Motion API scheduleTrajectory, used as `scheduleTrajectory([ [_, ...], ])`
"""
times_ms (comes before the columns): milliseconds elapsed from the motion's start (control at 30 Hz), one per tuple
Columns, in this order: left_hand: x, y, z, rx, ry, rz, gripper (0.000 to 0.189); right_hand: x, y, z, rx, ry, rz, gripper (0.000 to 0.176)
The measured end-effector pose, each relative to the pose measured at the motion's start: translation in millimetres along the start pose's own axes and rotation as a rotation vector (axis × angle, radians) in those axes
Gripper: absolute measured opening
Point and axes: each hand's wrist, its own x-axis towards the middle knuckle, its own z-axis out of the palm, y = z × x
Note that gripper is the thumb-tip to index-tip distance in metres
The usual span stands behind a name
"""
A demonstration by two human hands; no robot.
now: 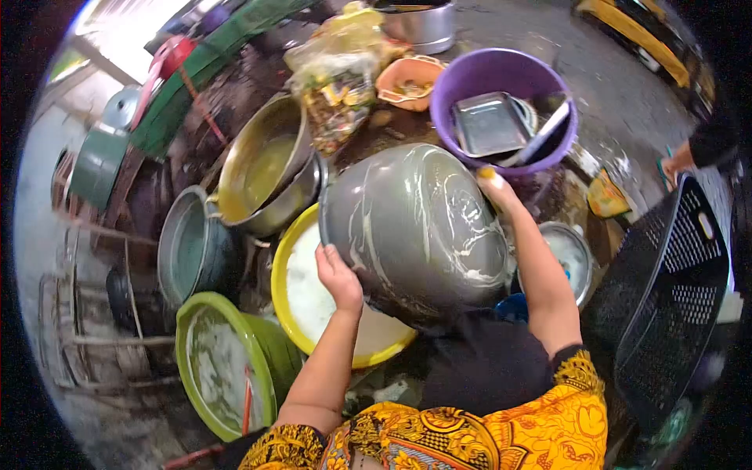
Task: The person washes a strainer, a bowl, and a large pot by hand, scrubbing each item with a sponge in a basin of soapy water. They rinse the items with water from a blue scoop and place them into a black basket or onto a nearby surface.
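Observation:
A large grey basin [415, 227] is tilted on its side above a yellow basin [299, 329] of foamy water, with streaks of suds over its outer surface. My left hand [339, 278] grips the grey basin near its rim on the left. At its upper right, my right hand [495, 190] presses a yellow and white sponge [490, 177] against the outside, fingers closed round it. The grey basin hides part of the yellow one.
A green tub [276, 368] of suds and metal pots [227, 184] stand left. Ahead are a bag of waste [337, 98], an orange basket [407, 82] and a purple tub [501, 63]. Right are a black crate [666, 290] and another person's hand [675, 163].

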Motion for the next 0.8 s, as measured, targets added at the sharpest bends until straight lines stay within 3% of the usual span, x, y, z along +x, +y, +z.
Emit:
scheduleTrajectory([
  [133,17.3,-12.8,-18.3,-0.002,0.043,-0.014,0.027,-68.2,37.2,-19.9,-0.103,-0.051,0.046,0.044],
  [200,21.2,-11.6,-33.5,0.028,0.041,-0.081,0.025,-120.7,4.9,-40.8,0.300,-0.089,0.365,0.039],
  [233,28.0,-36.3,-42.9,0.053,0.057,0.007,0.025,-127.5,5.5,-52.5,0.354,-0.073,0.224,0.037],
  [267,35.4,-63.3,-49.1,-0.012,0.063,-0.031,0.026,-134.5,3.0,-65.9,0.284,-0.020,0.151,0.038],
  [300,31.8,-46.4,-62.1,0.008,0.024,-0.081,0.029,-142.5,0.5,-81.7,0.208,0.038,0.083,0.040],
  [333,30.0,-36.1,-67.7,-0.028,0.017,-0.237,0.031,-139.8,9.3,-96.5,-0.071,0.237,0.096,0.045],
  [367,26.6,-27.7,-68.7,-0.041,0.084,-0.237,0.032,-134.8,24.5,-109.2,-0.349,0.427,0.101,0.050],
  [433,33.2,-54.4,-88.6,-0.301,0.040,-0.257,0.029,-144.5,40.3,-124.4,-0.717,0.513,-0.045,0.063],
  [533,20.2,-17.7,-93.2,-0.367,0.054,-0.396,0.028,-175.4,47.6,-123.2,-0.873,0.444,-0.078,0.068],
  [567,22.4,-24.3,-99.2,-0.381,0.030,-0.413,0.027,-185.7,51.5,-116.2,-0.890,0.449,-0.148,0.068],
  [600,33.3,-66.7,-110.8,-0.260,-0.008,-0.316,0.025,-200.7,47.8,-108.3,-0.921,0.327,-0.174,0.068],
  [633,13.8,8.3,-102.2,-0.291,-0.021,-0.511,0.023,-212.4,46.3,-98.0,-0.941,0.186,-0.214,0.068],
  [667,17.6,-15.4,-106.5,-0.322,-0.069,-0.530,0.024,-220.6,59.8,-93.0,-1.078,0.069,-0.200,0.066],
  [700,16.3,-20.6,-103.3,-0.234,-0.009,-0.595,0.026,-235.2,37.9,-83.5,-1.205,-0.106,-0.012,0.064],
  [733,20.6,-64.2,-101.8,-0.396,-0.037,-0.587,0.030,-237.5,53.7,-84.8,-1.300,-0.176,0.010,0.059],
  [800,7.2,-24.6,-97.8,-0.561,-0.045,-0.569,0.026,-242.4,79.5,-89.9,-1.250,-0.057,-0.014,0.047],
])
